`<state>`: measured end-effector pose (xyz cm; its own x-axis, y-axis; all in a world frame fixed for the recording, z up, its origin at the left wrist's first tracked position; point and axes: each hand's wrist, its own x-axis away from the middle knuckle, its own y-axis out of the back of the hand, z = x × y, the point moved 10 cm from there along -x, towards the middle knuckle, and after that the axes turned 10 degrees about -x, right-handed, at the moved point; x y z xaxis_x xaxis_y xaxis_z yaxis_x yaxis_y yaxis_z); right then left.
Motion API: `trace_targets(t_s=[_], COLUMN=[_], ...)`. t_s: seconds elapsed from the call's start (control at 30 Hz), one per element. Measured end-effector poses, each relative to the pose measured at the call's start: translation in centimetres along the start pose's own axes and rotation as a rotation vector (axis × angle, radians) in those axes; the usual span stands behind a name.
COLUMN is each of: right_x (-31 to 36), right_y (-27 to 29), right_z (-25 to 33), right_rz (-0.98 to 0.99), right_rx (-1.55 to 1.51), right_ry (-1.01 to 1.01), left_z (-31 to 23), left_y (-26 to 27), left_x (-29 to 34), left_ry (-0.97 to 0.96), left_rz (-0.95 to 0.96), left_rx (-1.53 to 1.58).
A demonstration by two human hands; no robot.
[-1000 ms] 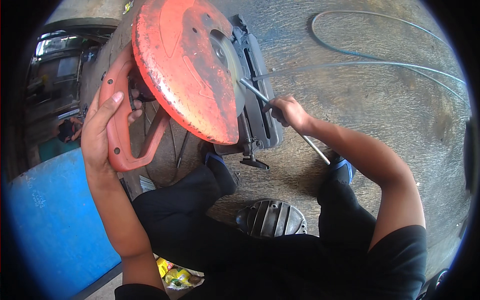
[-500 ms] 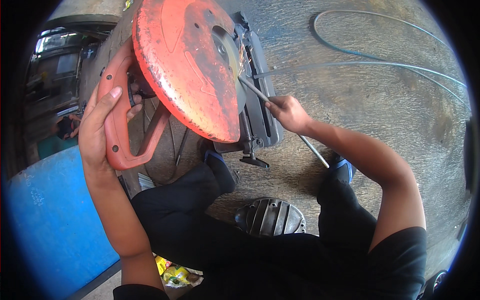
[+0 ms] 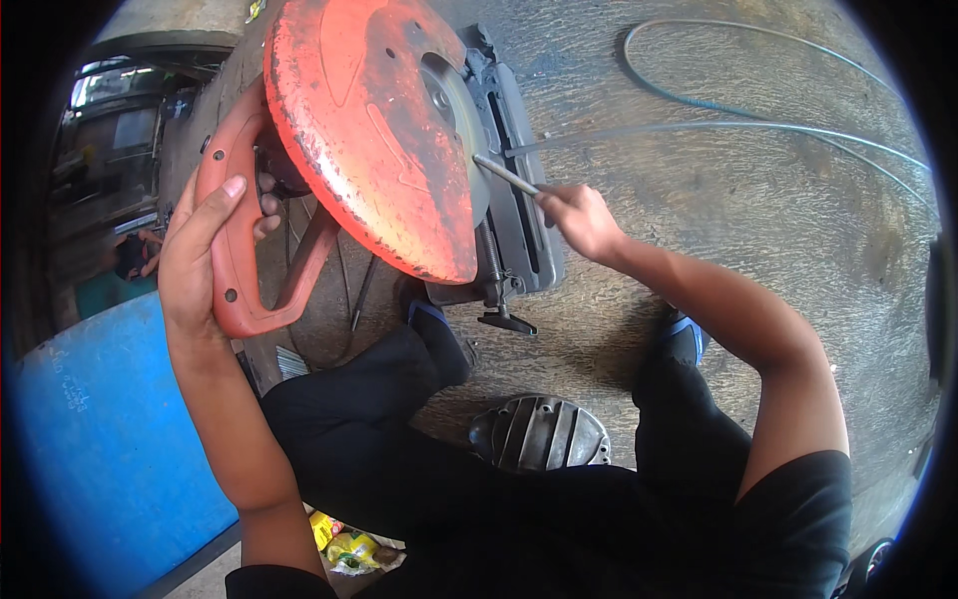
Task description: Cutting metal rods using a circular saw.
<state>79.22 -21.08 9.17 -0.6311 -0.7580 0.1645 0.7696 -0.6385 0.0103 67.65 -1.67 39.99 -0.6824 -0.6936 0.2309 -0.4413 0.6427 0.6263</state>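
Observation:
My left hand (image 3: 192,255) is wrapped round the orange D-shaped handle (image 3: 232,245) of a cut-off saw, thumb on its outer side and fingertips inside the loop. The saw's worn orange guard (image 3: 369,140) covers most of its disc (image 3: 464,115). In my right hand (image 3: 581,220) a thin grey metal rod (image 3: 509,175) is gripped. Its far end lies close to the disc's right side, above the saw's dark base (image 3: 519,235); whether it touches the disc I cannot tell. No part of the rod shows on the near side of my right hand.
A clamp screw with a T-handle (image 3: 507,322) sticks out of the base toward me. Between my feet lies a ribbed metal cover (image 3: 539,434). A clear hose (image 3: 738,127) curves over the floor at right. At left are a blue panel (image 3: 120,439) and another person (image 3: 138,255).
The sparks at the disc are gone. The long piece of rod that stuck out below my right hand no longer shows. My right hand has shifted slightly; my left hand stays on the handle.

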Motion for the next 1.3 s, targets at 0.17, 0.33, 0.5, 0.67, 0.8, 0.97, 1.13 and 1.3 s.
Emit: trace_targets(t_s=[0.17,0.33,0.5,0.67,0.8,0.97,1.13,1.3], right_x=[-0.2,0.2,0.3,0.2,0.4,0.5,0.6,0.1], right_y=[-2.0,-2.7,-2.5,-2.1,-1.9,-1.7,-1.5,-0.5], right_z=[-2.7,-2.7,-2.2,-1.1,-0.5,-0.1,2.1,0.4], right_rz=[0.207,0.225,0.194,0.140,0.111,0.108,0.070,0.020], right_rx=[-0.168,-0.187,-0.087,0.053,0.080,0.105,0.143,0.052], right_ry=[-0.245,-0.242,-0.192,-0.063,-0.031,-0.033,0.178,0.005], left_z=[-0.5,-0.3,-0.5,-0.4,-0.2,-0.3,-0.4,0.0], left_y=[-0.8,-0.3,-0.4,-0.4,-0.3,-0.2,-0.2,-0.1], left_x=[-0.2,0.4,0.5,0.4,0.3,0.4,0.3,-0.1], left_ry=[-0.055,-0.003,0.002,0.001,0.007,0.007,-0.007,0.001], left_rz=[0.077,-0.037,-0.047,-0.038,-0.047,-0.060,-0.060,0.014], left_rx=[-0.003,0.046,0.031,0.032,0.043,0.044,0.049,0.020])
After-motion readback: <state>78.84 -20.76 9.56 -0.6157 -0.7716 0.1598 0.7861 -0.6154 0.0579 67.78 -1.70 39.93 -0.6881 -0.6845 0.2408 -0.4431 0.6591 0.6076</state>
